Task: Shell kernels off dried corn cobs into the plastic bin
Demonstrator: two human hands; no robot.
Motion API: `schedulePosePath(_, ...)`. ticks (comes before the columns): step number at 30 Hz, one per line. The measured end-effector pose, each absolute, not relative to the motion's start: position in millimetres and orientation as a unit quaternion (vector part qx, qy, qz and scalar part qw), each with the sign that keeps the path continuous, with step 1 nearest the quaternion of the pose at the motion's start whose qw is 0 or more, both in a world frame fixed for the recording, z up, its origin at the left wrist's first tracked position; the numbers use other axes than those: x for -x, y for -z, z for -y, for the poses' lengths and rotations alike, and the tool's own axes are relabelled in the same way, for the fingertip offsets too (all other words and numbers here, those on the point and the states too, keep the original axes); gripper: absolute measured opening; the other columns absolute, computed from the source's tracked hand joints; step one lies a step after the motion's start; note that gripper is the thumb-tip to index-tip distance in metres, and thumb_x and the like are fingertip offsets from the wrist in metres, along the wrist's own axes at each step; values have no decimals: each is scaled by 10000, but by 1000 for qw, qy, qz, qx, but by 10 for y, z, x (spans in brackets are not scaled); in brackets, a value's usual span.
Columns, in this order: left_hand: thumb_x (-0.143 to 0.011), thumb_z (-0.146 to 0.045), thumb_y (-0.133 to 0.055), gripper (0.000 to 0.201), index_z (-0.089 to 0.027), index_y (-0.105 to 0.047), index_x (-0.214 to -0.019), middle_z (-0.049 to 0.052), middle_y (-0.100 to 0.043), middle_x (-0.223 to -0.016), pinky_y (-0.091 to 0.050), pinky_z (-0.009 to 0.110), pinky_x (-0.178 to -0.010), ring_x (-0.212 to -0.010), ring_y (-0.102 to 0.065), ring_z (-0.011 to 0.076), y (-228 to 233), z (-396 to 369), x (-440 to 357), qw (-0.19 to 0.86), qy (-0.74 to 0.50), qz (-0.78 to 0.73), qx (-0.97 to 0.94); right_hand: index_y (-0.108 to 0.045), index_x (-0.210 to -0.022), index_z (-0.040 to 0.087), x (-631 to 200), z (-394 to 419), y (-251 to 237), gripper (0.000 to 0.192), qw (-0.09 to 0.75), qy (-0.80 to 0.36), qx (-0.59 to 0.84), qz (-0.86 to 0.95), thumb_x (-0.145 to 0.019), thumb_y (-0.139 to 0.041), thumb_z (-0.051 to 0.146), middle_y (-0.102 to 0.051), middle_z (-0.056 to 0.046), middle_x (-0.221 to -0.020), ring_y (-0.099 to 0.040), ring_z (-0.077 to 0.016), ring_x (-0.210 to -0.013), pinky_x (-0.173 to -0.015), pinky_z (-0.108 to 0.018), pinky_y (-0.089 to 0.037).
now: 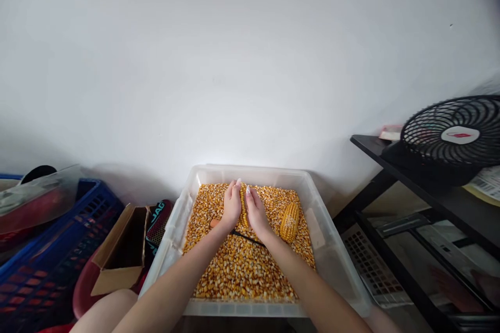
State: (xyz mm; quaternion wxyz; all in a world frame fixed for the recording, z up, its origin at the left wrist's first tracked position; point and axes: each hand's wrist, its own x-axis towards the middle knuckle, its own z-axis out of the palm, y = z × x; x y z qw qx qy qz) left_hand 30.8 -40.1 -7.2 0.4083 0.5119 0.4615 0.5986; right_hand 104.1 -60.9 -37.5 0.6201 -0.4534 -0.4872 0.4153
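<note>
A clear plastic bin (250, 174) sits against the wall, its floor covered in loose kernels (242, 265) — a catch-basin under the work. A second corn cob (289, 221) lies on them just to the right. Above the bin, the left hand (232, 207) and right hand (255, 212) clasp one corn ear (244, 207) between them — both wrapped around it.
</note>
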Motion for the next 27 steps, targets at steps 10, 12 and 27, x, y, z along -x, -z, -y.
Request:
schedulePosePath(10,-842,-424,-430,307,-188,-481,-652,-9,-476,-647,-388,235,-653,-665,-444,142,78,422,-318,412,-595,-413,-553,-554,-914,228,-1078,636,267,320,623,-440,458,457,-851,-433,517,-617,-15,-932,-548,-190,-945,-875,-326,-409)
schedulePosePath(12,-822,-440,-467,312,-188,-498,-641,-5,-481,-645,-385,234,-649,-668,-444,146,66,440,-330,420,-600,-414,-540,-560,-939,234,-1083,624,291,329,624,-443,459,452,-851,-428,523,-617,-19,-963,-536,-195,-990,-906,-333,-396)
schedulePosePath(27,-822,-407,-486,291,-182,-550,-650,1,-530,-650,-388,239,-664,-660,-475,149,119,458,-357,427,-590,-410,-550,-565,-1109,237,-1082,572,371,516,598,-490,473,424,-802,-420,626,-552,-49,-1251,-401,-208,-1261,-1092,-382,-256)
